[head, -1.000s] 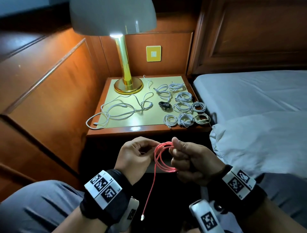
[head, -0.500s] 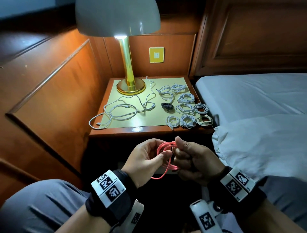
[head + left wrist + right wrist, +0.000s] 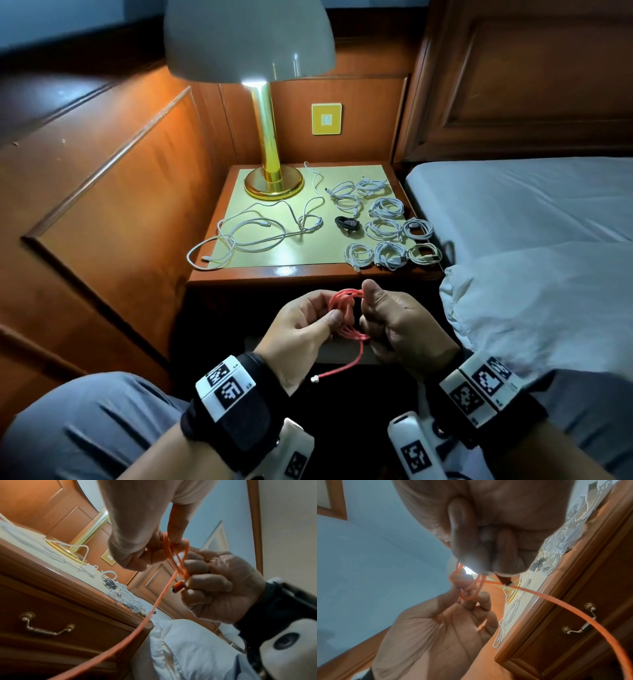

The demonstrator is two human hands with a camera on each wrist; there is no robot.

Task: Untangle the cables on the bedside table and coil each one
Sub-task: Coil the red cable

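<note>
Meanwhile, both hands worked in front of the bedside table's (image 3: pixel 274 275) front edge, below its top; the right hand (image 3: pixel 397 325) was curled round the red cable (image 3: pixel 344 310), its thumb raised and clamping the top of the small bundle of loops, and the left-wrist view showed a red plug (image 3: pixel 178 587) pinned under its fingers; the left hand (image 3: pixel 301 329) pinched the same loops from the other side with thumb and fingertips. The bundle stood roughly upright between the two hands, touching both; from its lower end a short free tail hung down and toward the left wrist, ending in a small pale connector (image 3: pixel 313 379). That tail lay nearer the left hand, so I judge the left hand was better placed to bring it up and wrap or tuck it, while the right kept the loops together.

On the tabletop, a loose white cable (image 3: pixel 250 233) sprawled toward the front-left corner, not yet coiled; the coiled white cables (image 3: pixel 387 233) and a black coil (image 3: pixel 347 223) lay along the right edge; the lamp (image 3: pixel 272 181) stood near the back edge.
</note>
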